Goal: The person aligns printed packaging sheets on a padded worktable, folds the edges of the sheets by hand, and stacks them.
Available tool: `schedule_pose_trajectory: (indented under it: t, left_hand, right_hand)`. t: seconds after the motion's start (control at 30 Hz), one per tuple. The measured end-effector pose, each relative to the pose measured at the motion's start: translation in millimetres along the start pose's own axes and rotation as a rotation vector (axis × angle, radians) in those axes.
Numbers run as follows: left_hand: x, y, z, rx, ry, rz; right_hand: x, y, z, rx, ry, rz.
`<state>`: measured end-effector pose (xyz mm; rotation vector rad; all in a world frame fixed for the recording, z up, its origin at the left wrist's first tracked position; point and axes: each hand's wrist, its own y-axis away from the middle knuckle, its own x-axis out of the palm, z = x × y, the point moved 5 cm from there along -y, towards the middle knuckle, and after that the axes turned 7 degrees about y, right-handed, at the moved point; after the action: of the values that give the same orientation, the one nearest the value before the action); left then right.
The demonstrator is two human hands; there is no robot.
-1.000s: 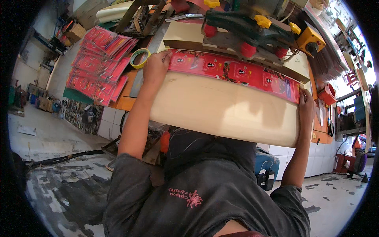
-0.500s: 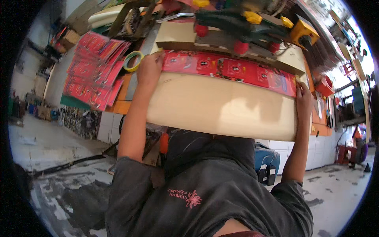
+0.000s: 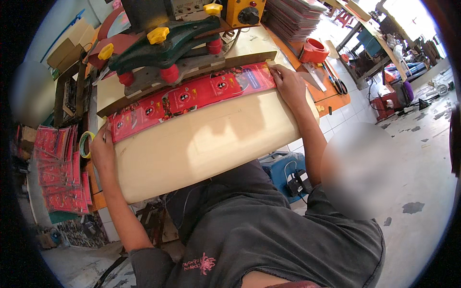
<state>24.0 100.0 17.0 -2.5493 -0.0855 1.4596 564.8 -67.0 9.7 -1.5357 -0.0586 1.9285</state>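
A red printed plastic strip (image 3: pixel 197 98) lies along the back of a smooth cream work surface (image 3: pixel 206 139), against a raised metal bar (image 3: pixel 187 79). My left hand (image 3: pixel 103 148) grips the strip's left end, its fingertips curled at the corner. At the opposite end, my right hand (image 3: pixel 289 85) has its thumb and fingers closed on the strip's edge. The strip lies flat between both hands. Just above it stands a press with a dark green frame (image 3: pixel 163 50), yellow knobs and red round feet (image 3: pixel 169 73).
Stacked red printed sheets (image 3: pixel 60 175) lie at the left, near a roll of yellow-green tape (image 3: pixel 86 144). On the orange bench at the right are a red tape dispenser (image 3: pixel 314 51) and scissors (image 3: pixel 340 85). A tall pile of sheets (image 3: pixel 295 19) stands behind.
The view has swung to the right and tilted, so the bench appears slanted. Both hands stay at the two ends of the red strip.
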Motion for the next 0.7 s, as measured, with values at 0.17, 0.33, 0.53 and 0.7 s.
schedule_pose_trajectory:
  t: [0.17,0.33,0.53,0.7]
  left_hand:
    - [-1.7,2.9,-2.1,0.026,0.003,-0.020]
    - [1.3,-0.9,6.8,0.033,0.030,-0.021]
    - [-1.3,3.3,2.4,0.019,0.017,-0.028]
    - [0.8,1.7,1.8,0.064,0.033,-0.040]
  right_hand:
    - [2.2,-1.5,-3.4,0.036,0.043,0.023]
    - [4.9,-1.9,-3.0,0.013,0.038,0.014]
    - [3.4,-0.4,-2.9,-0.004,0.012,-0.002]
    - [3.5,0.2,-4.1,0.009,-0.007,-0.019]
